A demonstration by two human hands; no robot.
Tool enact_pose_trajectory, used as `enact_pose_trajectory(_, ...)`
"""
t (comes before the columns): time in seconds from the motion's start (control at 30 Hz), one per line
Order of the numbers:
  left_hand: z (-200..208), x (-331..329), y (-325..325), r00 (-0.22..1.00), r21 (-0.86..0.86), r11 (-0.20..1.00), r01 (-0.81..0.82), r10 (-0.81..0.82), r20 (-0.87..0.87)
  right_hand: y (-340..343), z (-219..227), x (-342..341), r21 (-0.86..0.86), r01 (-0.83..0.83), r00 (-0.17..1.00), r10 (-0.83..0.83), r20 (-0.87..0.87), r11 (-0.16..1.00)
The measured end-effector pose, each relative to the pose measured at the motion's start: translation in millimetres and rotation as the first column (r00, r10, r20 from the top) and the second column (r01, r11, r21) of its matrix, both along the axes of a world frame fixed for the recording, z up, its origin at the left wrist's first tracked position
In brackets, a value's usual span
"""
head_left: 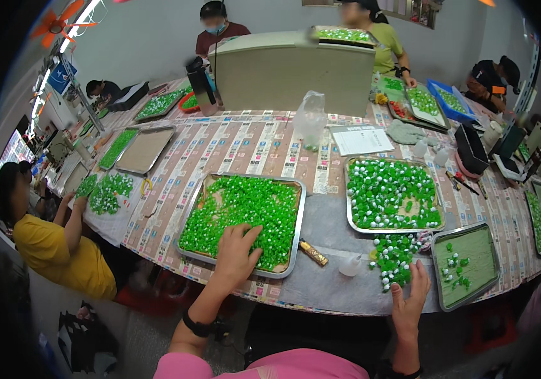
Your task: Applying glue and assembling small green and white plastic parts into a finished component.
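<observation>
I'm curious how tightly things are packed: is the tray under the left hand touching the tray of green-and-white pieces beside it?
Apart. The head view shows tabletop between the left tray and the right tray.

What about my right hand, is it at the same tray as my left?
No, your right hand is beside the loose green pile, your left hand at a tray.

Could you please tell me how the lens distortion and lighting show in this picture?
In the head view, the table bows along its near edge, and black fills the corners; also in the head view, the strip light at upper left glares white.
</observation>
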State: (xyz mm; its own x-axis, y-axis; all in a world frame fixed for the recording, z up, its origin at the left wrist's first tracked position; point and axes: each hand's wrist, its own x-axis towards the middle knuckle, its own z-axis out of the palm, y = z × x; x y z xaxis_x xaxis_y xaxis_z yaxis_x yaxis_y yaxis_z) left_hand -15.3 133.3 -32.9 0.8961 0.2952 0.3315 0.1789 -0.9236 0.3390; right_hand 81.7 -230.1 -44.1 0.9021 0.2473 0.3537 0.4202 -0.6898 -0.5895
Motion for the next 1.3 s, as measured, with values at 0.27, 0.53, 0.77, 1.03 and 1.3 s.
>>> enact_pose_trajectory(0.27, -1, 23, 15, 0.993, -0.121, 0.992, 0.018, -0.003, 0.122, -3, 14, -12, 0.045, -0.103, 0.995, 0.103, 0.016, 0.994)
enact_pose_trajectory(0.53, 5, 26, 19, 0.969, -0.061, 0.995, 0.081, -0.064, 0.237, 6, 25, -14, 0.099, -0.222, 0.975, 0.219, 0.043, 0.97)
enact_pose_trajectory(0.77, 11, 22, 14, 0.964, 0.018, 0.998, 0.066, -0.068, 0.258, 15, 25, -15, 0.154, -0.336, 0.942, 0.334, 0.036, 0.929)
enact_pose_trajectory(1.03, 6, 21, 10, 0.949, -0.008, 0.996, 0.084, -0.078, 0.306, 27, 28, -13, 0.159, -0.394, 0.918, 0.395, 0.029, 0.905)
enact_pose_trajectory(1.3, 15, 7, -4, 0.944, -0.258, 0.961, 0.103, -0.012, 0.331, 39, 24, -7, 0.16, -0.396, 0.917, 0.397, 0.026, 0.904)
